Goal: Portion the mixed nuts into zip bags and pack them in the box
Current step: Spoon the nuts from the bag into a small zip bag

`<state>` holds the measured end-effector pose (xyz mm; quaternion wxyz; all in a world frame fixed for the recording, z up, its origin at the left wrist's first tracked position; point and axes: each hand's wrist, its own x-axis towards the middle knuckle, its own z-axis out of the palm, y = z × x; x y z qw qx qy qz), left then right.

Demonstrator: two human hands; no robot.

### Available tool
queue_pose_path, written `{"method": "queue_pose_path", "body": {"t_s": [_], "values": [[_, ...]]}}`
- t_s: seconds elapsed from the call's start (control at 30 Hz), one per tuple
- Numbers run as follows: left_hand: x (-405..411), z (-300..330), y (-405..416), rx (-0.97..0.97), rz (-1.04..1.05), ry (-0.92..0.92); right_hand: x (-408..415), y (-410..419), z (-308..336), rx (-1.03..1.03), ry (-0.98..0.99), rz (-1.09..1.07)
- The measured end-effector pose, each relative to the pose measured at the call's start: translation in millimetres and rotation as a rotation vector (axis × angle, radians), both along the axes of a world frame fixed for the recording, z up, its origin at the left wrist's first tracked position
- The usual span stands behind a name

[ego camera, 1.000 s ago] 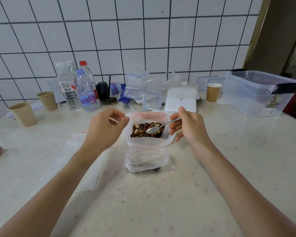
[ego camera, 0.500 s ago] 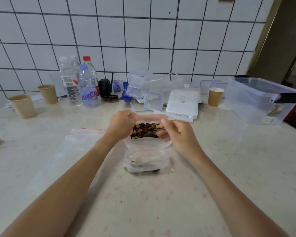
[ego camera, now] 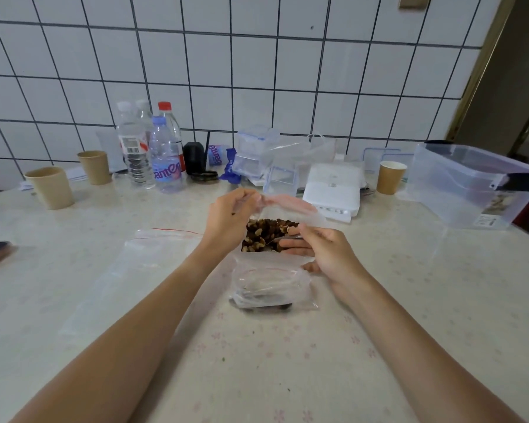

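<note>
White tiled wall across the top of frame, pale flower-print tabletop (ego camera: pixel 287 361) below it. Centre frame: big bag of mixed nuts (ego camera: pixel 269 236) stands mouth up between my two hands, long axis running up-frame away from me. My left hand (ego camera: pixel 229 221) pinches the bag's left rim near the top, fingers clamped on plastic. My right hand (ego camera: pixel 321 254) sits at the right rim, lower in frame and nearer me, thumb and fingers curled round the near lip of the bag; a thin handle, likely a spoon, seems to lie under them, cannot tell for sure. Nuts lie just up-frame and left of my right fingers (ego camera: pixel 293 244), touching or nearly so. Right hand is nearer the nuts, so I judge any scooping falls to it while left keeps the mouth wide.

Small zip bag (ego camera: pixel 269 288) with red seal line lies flat just below the big bag, a few dark nuts showing at its lower edge, mostly unfilled. Another empty zip bag (ego camera: pixel 153 254) lies left of centre, beside my left forearm. Clear plastic box (ego camera: pixel 471 184) at right edge, well apart from both hands, open; I see no bags packed in it. Paper cups (ego camera: pixel 51 186), water bottles (ego camera: pixel 162 154) and small clear containers (ego camera: pixel 257 154) line the wall
</note>
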<state>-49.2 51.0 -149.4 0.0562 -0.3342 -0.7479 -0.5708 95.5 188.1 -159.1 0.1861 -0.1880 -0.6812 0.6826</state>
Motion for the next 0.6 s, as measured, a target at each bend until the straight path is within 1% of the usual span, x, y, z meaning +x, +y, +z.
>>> {"method": "queue_pose_path", "body": {"t_s": [0.1, 0.37, 0.43, 0.6], "values": [[0.5, 0.1, 0.9, -0.01, -0.003, 0.008, -0.8, 0.1, 1.9, -0.039, -0.007, -0.041], [-3.3, 3.8, -1.0, -0.098, 0.059, -0.084, 2.5, 1.3, 8.3, -0.11, 0.055, -0.126], [-1.9, 11.5, -1.3, -0.137, 0.061, -0.035, 3.4, 3.5, 9.8, -0.112, 0.068, -0.137], [7.6, 32.4, -13.7, -0.12, 0.069, 0.101, 7.7, 10.1, 17.0, -0.078, 0.126, -0.146]]}}
